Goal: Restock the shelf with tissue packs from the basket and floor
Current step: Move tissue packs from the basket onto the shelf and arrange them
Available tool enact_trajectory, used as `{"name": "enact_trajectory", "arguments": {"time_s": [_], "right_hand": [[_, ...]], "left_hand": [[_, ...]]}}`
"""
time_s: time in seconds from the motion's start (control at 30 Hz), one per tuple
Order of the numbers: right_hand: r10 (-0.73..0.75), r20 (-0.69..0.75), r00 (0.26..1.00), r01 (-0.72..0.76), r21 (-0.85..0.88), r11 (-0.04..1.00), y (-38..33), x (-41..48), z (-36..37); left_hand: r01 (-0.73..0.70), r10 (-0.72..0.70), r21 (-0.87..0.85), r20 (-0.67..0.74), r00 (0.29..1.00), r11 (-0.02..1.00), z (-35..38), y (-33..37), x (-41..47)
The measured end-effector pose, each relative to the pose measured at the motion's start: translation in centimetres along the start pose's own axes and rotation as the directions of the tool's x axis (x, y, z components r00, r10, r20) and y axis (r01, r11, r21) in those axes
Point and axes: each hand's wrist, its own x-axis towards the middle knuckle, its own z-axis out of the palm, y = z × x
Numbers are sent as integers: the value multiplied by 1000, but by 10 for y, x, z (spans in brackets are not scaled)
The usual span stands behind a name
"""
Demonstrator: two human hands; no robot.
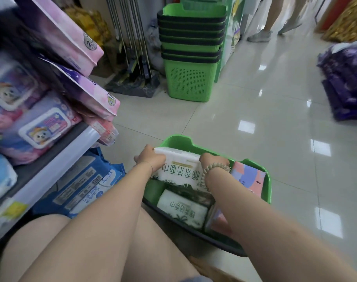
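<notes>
Your left grip (150, 157) and right grip (211, 159) clasp opposite ends of the white tissue pack (177, 169), lower centre, in the basket (268, 186) | likely light, soft, slick wrap; hold ends.

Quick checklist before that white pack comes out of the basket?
1. Left hand grips the white pack at its left end: ok.
2. Right hand grips its right end: ok.
3. Pack free of the second white pack in the basket: cannot tell, they overlap in view.
4. Open slot on the shelf: cannot tell, visible part is stocked.
5. Shelf stock stable: not ok, pink packs tilt past the edge.
</notes>
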Motion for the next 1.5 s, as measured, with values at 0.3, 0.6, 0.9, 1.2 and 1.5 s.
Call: {"name": "enact_trajectory", "arguments": {"time_s": [0.3, 0.6, 0.9, 1.2, 1.5], "right_hand": [[-98, -2, 995, 95, 260, 961, -26, -79, -39], [-270, 35, 962, 236, 383, 893, -44, -129, -55], [-543, 19, 839, 467, 485, 739, -65, -187, -48], [-689, -8, 725, 588, 528, 613, -90, -243, -45], [-790, -86, 607, 630, 658, 413, -104, -290, -57]], "left_hand": [[-179, 131, -269, -185, 974, 946, -53, 30, -30], [-329, 138, -428, -418, 898, 842, -106, 32, -55], [-449, 277, -454, -397, 875, 769, -174, 29, -84], [-635, 433, -247, -551, 713, 732, -234, 20, -124], [-707, 426, -121, -723, 544, 697, -271, 9, -159]]}}
